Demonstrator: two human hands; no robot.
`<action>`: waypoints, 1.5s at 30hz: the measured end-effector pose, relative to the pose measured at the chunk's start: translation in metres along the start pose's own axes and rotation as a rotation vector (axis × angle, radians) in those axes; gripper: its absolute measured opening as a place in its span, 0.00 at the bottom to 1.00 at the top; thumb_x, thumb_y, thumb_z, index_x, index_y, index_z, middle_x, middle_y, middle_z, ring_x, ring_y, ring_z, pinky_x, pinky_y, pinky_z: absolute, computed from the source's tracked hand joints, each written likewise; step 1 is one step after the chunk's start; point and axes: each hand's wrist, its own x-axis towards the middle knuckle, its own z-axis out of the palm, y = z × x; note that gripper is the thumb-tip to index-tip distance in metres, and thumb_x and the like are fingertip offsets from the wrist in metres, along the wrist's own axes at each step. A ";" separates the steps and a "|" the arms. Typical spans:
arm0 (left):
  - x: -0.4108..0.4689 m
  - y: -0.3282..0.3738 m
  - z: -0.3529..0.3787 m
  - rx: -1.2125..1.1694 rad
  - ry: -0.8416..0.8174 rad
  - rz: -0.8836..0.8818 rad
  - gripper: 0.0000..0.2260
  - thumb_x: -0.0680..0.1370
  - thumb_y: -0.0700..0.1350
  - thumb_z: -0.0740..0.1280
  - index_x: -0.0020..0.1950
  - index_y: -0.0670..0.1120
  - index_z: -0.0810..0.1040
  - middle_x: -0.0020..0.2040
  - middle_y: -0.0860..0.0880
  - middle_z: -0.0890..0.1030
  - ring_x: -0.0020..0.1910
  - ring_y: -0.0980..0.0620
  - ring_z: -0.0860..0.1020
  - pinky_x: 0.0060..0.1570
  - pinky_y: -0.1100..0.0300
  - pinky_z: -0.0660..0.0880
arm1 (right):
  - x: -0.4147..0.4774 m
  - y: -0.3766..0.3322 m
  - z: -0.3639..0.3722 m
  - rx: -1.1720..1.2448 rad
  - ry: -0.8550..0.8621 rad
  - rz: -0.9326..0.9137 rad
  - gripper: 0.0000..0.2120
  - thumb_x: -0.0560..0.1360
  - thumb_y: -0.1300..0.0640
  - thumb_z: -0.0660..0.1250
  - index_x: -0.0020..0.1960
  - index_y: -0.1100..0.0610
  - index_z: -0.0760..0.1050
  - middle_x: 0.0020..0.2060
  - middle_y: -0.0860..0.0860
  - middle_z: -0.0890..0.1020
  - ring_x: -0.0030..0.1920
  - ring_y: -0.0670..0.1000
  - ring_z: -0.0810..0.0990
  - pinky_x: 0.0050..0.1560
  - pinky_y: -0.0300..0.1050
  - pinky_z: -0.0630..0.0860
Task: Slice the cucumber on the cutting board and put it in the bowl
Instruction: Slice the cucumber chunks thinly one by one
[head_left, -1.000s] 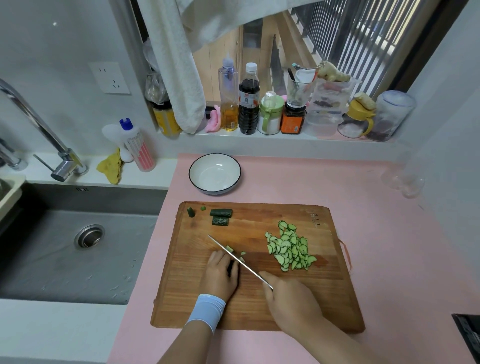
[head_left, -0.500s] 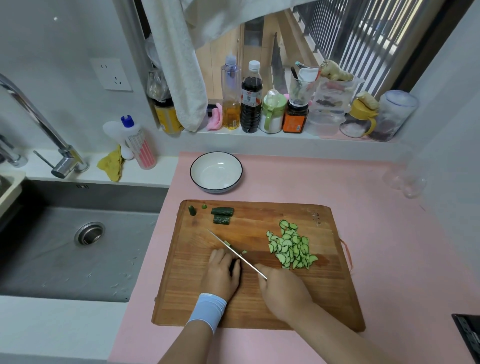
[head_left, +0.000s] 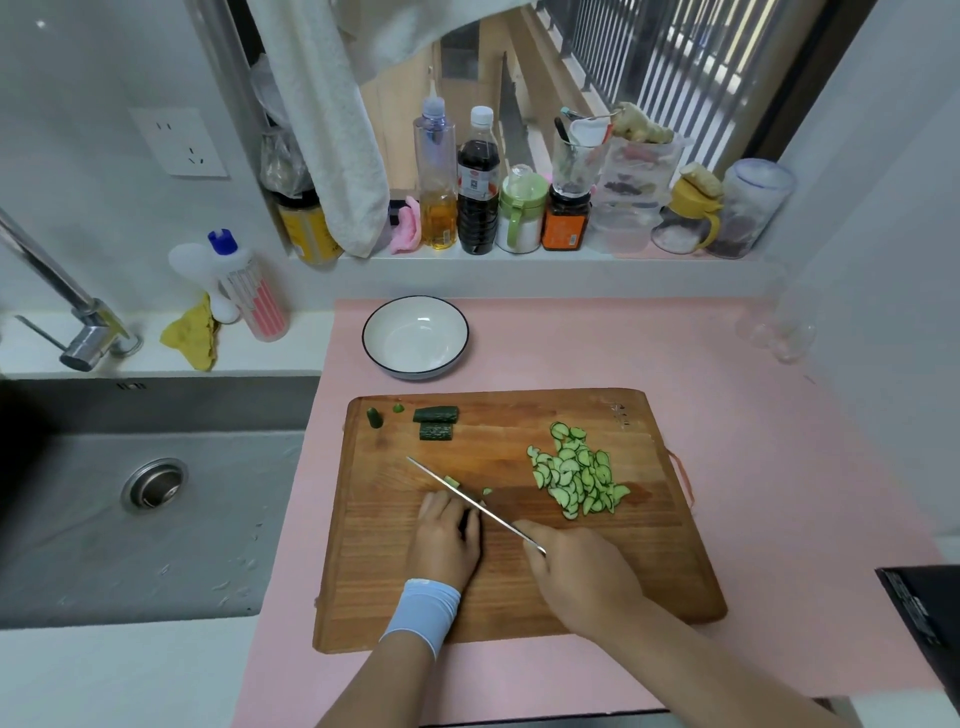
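Observation:
A wooden cutting board (head_left: 519, 582) lies on the pink counter. My left hand (head_left: 444, 538) holds down a short piece of cucumber (head_left: 471, 521), mostly hidden under my fingers. My right hand (head_left: 576, 574) grips the handle of a knife (head_left: 457, 488), whose blade runs diagonally across the cucumber's end. A pile of thin half-moon slices (head_left: 576, 475) lies to the right. Two dark cucumber chunks (head_left: 435, 422) and a stem end (head_left: 373, 417) sit near the board's far left corner. A white bowl with a dark rim (head_left: 415, 335) stands beyond the board and holds nothing.
A steel sink (head_left: 150, 499) with a faucet (head_left: 78, 322) lies to the left. Bottles and jars (head_left: 478, 187) line the window ledge behind the bowl. A clear glass (head_left: 779, 332) stands at the far right, and a dark object (head_left: 924, 618) at the right edge.
The knife and my right hand have shifted slightly left and back along the cucumber piece. My left hand has stayed on the cucumber.

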 end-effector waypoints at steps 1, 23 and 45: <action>0.000 0.001 -0.001 0.000 -0.002 0.005 0.06 0.70 0.33 0.73 0.43 0.42 0.81 0.42 0.47 0.79 0.44 0.49 0.73 0.51 0.66 0.69 | -0.001 0.000 0.000 0.004 -0.002 0.004 0.17 0.83 0.47 0.55 0.71 0.40 0.70 0.42 0.49 0.84 0.44 0.53 0.82 0.44 0.49 0.78; -0.003 0.011 -0.006 0.052 0.033 -0.042 0.08 0.69 0.33 0.74 0.38 0.43 0.78 0.38 0.49 0.76 0.41 0.51 0.72 0.48 0.69 0.68 | 0.022 0.009 0.005 0.062 -0.093 -0.033 0.12 0.82 0.50 0.54 0.59 0.46 0.74 0.42 0.50 0.83 0.46 0.58 0.82 0.43 0.47 0.75; -0.009 0.010 -0.001 0.052 0.079 -0.065 0.05 0.70 0.35 0.74 0.41 0.43 0.81 0.40 0.49 0.78 0.43 0.52 0.73 0.47 0.67 0.71 | 0.026 0.009 0.001 0.066 -0.141 -0.047 0.11 0.82 0.52 0.54 0.51 0.48 0.76 0.33 0.45 0.78 0.35 0.51 0.77 0.36 0.46 0.72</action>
